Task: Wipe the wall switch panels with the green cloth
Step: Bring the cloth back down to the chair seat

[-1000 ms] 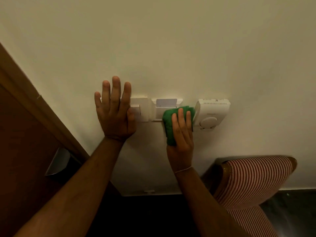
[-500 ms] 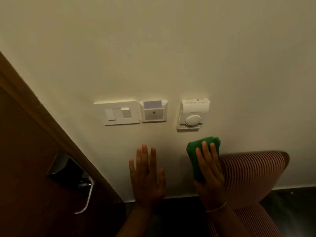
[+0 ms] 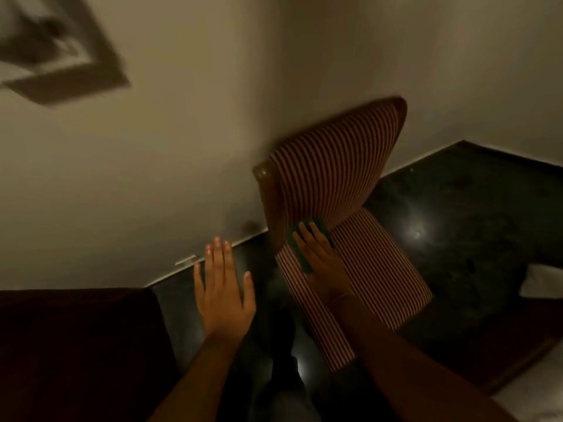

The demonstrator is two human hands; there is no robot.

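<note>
A: Where's the chair (image 3: 341, 184)?
B: Right of centre, back against the wall (image 3: 182, 147), seat out over the floor (image 3: 457, 239).
A: Hands?
B: Right hand (image 3: 323, 263) over the seat w/ the cloth (image 3: 300, 254) under its fingers. Left hand (image 3: 224, 296) left of the chair, flat, nothing in it, near the wall's base.
A: Panels?
B: One blurred panel (image 3: 61, 56) top left, well apart from both hands.

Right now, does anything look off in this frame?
Yes: the green cloth is under the right hand on the striped chair, not on the switch panels, which are a blur at top left.
</note>
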